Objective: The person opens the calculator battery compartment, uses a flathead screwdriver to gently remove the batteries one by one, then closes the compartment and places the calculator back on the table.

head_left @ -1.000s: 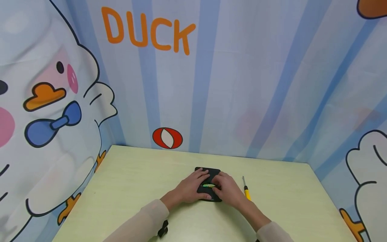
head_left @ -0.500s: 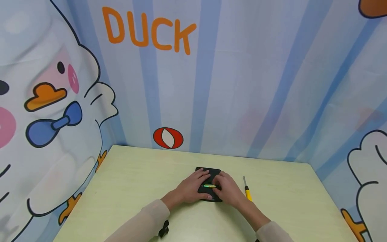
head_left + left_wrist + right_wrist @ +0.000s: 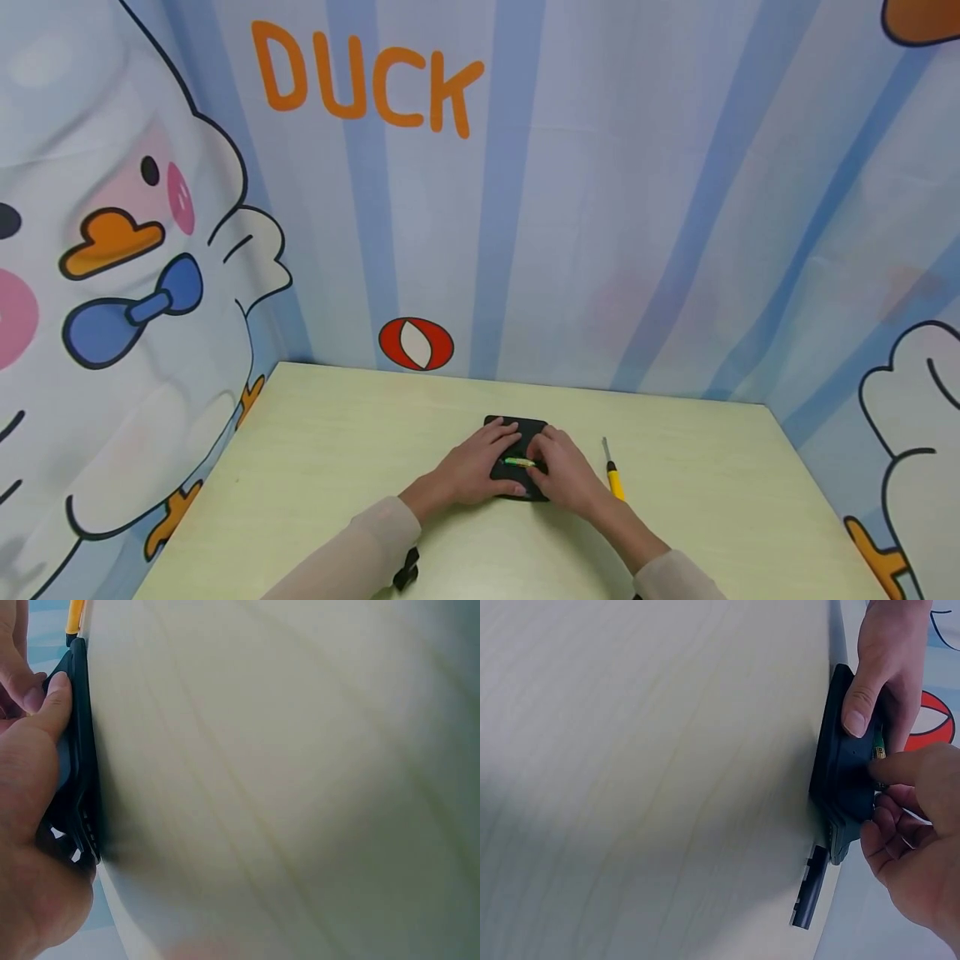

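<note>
1. The right hand (image 3: pixel 566 471) has its thumb and curled fingertips pinching the right end of one small green battery (image 3: pixel 517 461), which lies across the middle of the case below. It should be light, stiff and smooth, apt to roll or slip; its ends look the best place to hold.
2. Under that pinch lies one black case (image 3: pixel 528 427), flat on the table. It looks like rigid plastic, probably light enough to slide if pushed, so its outer edges suit a steadying hold.
3. Just left of the pinch, the left hand (image 3: pixel 472 467) presses on the case with fingers spread, its thumb laid along the near part. Two hands are at work in all.
4. Below the right hand's fingers, by the case's end, one narrow black bar (image 3: pixel 810 889) rests on the table; it seems thin and stiff, better lifted by its long sides. Whether it touches the case cannot be told.
5. Beyond the right hand's outer side lies one screwdriver (image 3: pixel 613 479), yellow handle nearer the person. The handle should give a firm grip.
6. Around everything spreads one pale table (image 3: pixel 337 442), with a printed backdrop (image 3: pixel 585 208) farthest off.
</note>
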